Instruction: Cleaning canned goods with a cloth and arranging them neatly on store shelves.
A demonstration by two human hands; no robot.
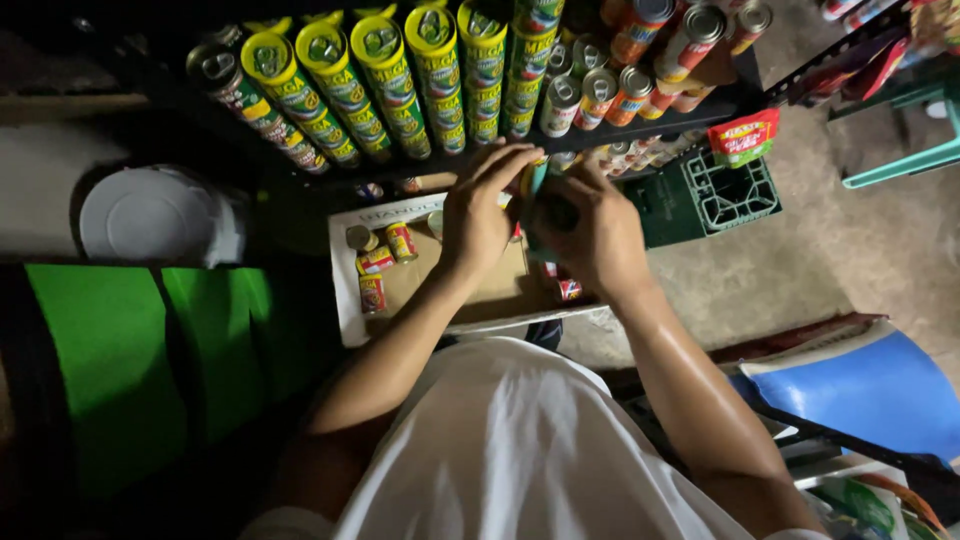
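Observation:
Both my hands are raised in front of a dark shelf (640,125). My left hand (482,215) and my right hand (588,232) are closed together around a green can (534,180), which is mostly hidden by the fingers. Rows of stacked green-and-yellow cans (390,85) fill the shelf just above my hands, with red-labelled cans (640,60) to their right. Below my hands lies an open cardboard box (345,290) with a few small red cans (385,255) lying in it.
A green plastic crate (715,195) stands on the concrete floor at the right, a red packet (742,137) above it. A white round lid (150,215) sits at the left over green panels (130,360). A blue-and-white sack (870,385) lies at the lower right.

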